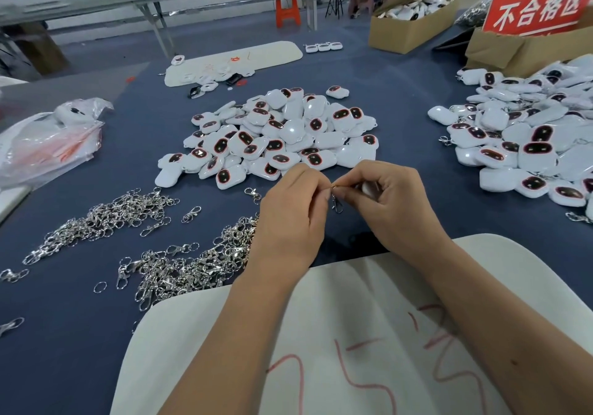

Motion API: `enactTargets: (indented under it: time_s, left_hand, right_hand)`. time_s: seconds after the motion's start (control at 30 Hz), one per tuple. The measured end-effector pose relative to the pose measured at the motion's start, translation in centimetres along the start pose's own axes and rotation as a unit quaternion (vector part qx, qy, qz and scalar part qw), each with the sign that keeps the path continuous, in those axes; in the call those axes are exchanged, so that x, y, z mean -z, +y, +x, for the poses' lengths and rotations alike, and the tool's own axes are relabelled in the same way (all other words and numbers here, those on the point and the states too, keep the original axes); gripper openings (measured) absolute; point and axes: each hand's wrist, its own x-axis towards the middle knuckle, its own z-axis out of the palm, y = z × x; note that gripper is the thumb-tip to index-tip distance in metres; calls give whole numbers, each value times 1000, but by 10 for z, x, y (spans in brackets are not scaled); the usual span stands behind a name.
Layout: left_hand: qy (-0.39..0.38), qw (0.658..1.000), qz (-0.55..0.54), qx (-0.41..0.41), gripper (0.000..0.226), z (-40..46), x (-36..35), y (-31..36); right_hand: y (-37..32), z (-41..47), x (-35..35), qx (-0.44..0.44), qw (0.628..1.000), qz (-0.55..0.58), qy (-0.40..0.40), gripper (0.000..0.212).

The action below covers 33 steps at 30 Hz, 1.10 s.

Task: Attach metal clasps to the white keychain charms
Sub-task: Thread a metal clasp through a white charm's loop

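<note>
Head view:
Left hand (290,212): curled, its fingertips pinched on the small silver metal clasp (337,203), which hangs between both hands.
Right hand (396,199): closed around a white plastic keychain charm (368,189), mostly hidden, with the fingertips met at the clasp ring.
Charm heaps: two are seen on the dark blue table (417,93), a centre pile (282,135) and a right pile (526,138); too many to count.
Loose clasps (179,264): two spreads lie at the left, uncountable.
Cardboard boxes: two, far right (414,20).

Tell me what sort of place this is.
Likely a small factory assembly bench: heaps of identical white charms, loose metal clasps spread on the blue table, cardboard boxes of stock, and a red sign.
</note>
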Motion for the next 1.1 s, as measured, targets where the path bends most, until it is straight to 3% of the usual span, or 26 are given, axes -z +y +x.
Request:
enactTargets:
  time_s: [0.2, 0.33, 0.5, 0.57, 0.7, 0.8, 1.1]
  left_hand:
    - [5, 999, -43, 2, 16, 2, 4, -1]
    - [10, 999, -48, 5, 17, 2, 4, 1]
    - [-4, 998, -63, 3, 16, 0, 0, 6]
    - [-3, 998, -64, 0, 14, 0, -1, 7]
    - [17, 998, -56, -3, 16, 1, -1, 6]
    - [33, 998, -48, -4, 17, 1, -1, 5]
    - [59, 997, -40, -25, 12, 2, 1, 4]
  right_hand:
    - [3, 1, -1, -22, 999, 26, -12, 9]
    - [9, 6, 1, -108, 991, 77, 11, 9]
    - [13, 5, 3, -154, 975, 147, 56, 46]
    - [13, 6, 5, -165, 969, 170, 65, 42]
    - [9, 5, 4, -123, 979, 160, -20, 29]
    - [6, 5, 4, -99, 983, 151, -36, 12]
    - [5, 5, 3, -87, 987, 129, -44, 7]
